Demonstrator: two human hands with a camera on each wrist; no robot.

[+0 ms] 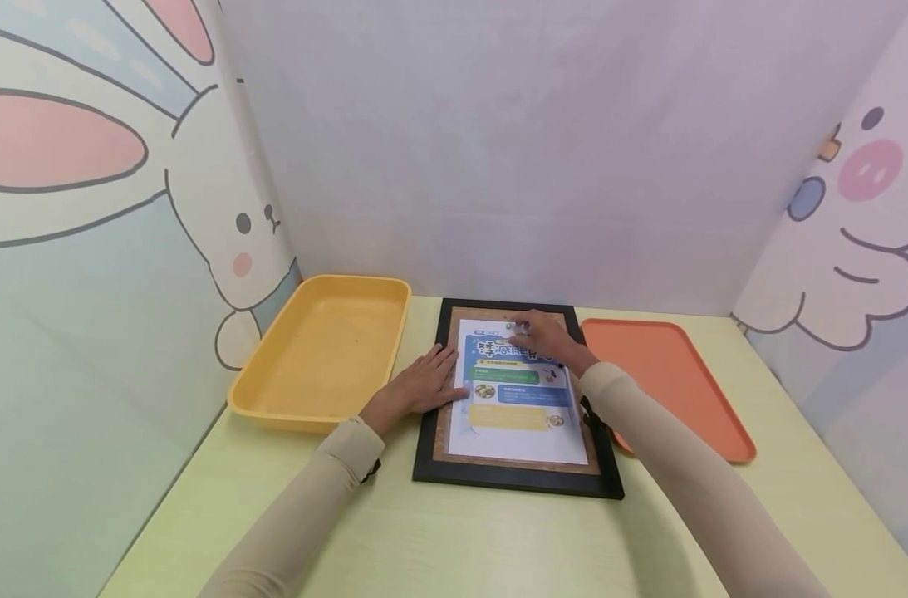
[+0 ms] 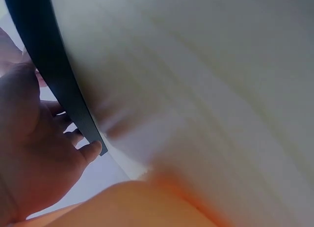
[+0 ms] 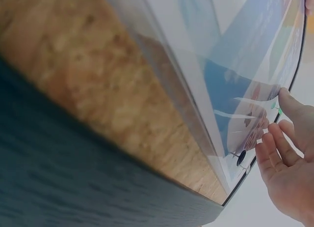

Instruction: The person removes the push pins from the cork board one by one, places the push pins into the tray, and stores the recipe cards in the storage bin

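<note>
A cork board point(image 1: 513, 470) in a black frame point(image 1: 513, 484) lies on the table with a printed poster point(image 1: 517, 440) on it. Clear glossy film covers the poster in the right wrist view. My left hand point(image 1: 421, 384) rests with spread fingers on the board's left side, its thumb on the poster's edge. At the frame's edge in the left wrist view is the same left hand point(image 2: 39, 148). Near the poster's top, my right hand point(image 1: 547, 336) pinches a small green pushpin point(image 3: 274, 106) by its fingertips. A dark pushpin point(image 3: 241, 158) stands in the sheet near those fingers.
Left of the board is a deep yellow tray point(image 1: 326, 357). A flat orange tray point(image 1: 670, 382) lies on the right, close to the frame and partly behind my right forearm. Behind the table point(image 1: 439, 540) stands a pale curtain wall, with cartoon panels at both sides.
</note>
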